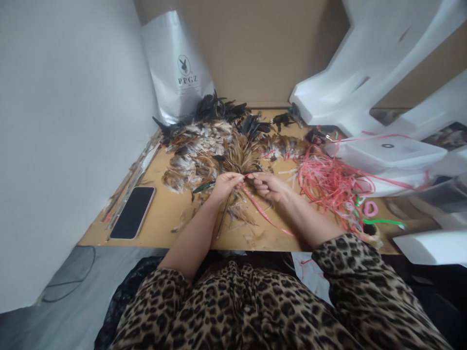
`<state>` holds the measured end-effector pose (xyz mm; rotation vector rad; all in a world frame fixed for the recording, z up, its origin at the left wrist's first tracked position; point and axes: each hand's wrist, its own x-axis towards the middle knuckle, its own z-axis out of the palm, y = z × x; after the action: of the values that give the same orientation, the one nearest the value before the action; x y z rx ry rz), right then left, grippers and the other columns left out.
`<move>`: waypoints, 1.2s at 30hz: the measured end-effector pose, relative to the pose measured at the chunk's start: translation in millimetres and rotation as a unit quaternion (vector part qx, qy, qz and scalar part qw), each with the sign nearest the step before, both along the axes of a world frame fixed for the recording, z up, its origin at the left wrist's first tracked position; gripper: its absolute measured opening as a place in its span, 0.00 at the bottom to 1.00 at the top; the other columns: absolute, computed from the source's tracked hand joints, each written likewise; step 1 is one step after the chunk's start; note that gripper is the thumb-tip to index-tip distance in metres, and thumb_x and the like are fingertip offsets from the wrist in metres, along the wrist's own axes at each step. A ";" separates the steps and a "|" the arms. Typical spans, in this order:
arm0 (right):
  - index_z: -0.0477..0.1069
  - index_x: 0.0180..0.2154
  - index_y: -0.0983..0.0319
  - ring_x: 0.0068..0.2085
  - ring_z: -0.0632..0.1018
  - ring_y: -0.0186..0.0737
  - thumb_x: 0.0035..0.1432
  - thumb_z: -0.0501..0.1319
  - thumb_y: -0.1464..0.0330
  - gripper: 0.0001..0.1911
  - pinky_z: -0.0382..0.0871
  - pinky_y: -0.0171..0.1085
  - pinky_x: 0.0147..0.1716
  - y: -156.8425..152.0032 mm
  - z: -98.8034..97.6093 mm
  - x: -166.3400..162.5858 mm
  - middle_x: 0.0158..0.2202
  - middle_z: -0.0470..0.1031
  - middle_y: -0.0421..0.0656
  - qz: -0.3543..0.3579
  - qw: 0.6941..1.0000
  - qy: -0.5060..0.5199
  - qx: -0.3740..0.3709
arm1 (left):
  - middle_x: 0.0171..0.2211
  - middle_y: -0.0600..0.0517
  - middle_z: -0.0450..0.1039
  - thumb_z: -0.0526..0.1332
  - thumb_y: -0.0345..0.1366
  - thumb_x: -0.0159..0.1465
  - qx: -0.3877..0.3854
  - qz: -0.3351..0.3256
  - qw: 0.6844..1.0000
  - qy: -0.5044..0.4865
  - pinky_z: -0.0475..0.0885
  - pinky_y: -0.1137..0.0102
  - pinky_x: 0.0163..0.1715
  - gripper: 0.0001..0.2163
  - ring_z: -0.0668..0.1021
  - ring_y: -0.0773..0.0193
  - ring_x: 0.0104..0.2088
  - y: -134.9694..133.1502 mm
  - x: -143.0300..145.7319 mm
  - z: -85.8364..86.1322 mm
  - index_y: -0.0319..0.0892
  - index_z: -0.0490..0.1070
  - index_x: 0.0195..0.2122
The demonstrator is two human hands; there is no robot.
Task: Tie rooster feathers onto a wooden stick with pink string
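Both my hands meet over the middle of a low wooden board (160,218). My left hand (225,185) is closed around the stem end of a fan-shaped bundle of brown feathers (239,155). My right hand (269,185) is pinched on a pink plastic string (264,213) that runs from the bundle's stem down toward the board's near edge. The fingertips of the two hands nearly touch at the stem.
A heap of brown, white and black feathers (204,141) covers the board's far side. A tangle of pink string (328,182) lies to the right. A black phone (133,212) lies at the left, a white bag (177,68) behind, white foam pieces (372,73) at the right.
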<state>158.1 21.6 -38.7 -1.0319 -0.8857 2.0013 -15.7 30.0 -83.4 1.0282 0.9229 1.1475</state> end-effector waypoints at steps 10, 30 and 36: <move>0.74 0.36 0.64 0.18 0.63 0.28 0.53 0.60 0.63 0.12 0.54 0.30 0.18 -9.8 -30.1 -33.4 0.18 0.67 0.36 -0.156 0.945 -0.104 0.268 | 0.23 0.50 0.75 0.70 0.39 0.46 -0.026 -0.023 0.999 -0.022 0.69 0.74 0.27 0.14 0.75 0.71 0.23 1.0 -0.4 4.1 0.35 0.75 0.29; 0.74 0.29 0.64 0.24 0.70 0.32 0.51 0.61 0.62 0.12 0.61 0.32 0.25 9.9 -15.7 -13.5 0.23 0.74 0.40 -0.020 0.873 -0.354 0.335 | 0.22 0.50 0.75 0.70 0.37 0.46 -0.052 -0.013 0.998 0.031 0.68 0.76 0.23 0.12 0.75 0.70 0.21 -0.3 -4.3 8.5 0.36 0.71 0.28; 0.72 0.26 0.65 0.17 0.59 0.25 0.45 0.64 0.60 0.13 0.52 0.29 0.17 18.5 -25.3 -19.0 0.16 0.66 0.35 -0.047 0.926 -0.299 0.227 | 0.19 0.53 0.73 0.68 0.34 0.49 -0.012 0.010 0.998 0.054 0.72 0.73 0.26 0.10 0.75 0.70 0.21 2.3 2.9 2.5 0.37 0.67 0.25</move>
<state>139.2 40.1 -64.0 -1.3885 -1.5000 1.3014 -12.8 32.3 -80.8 1.0726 1.0329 1.1031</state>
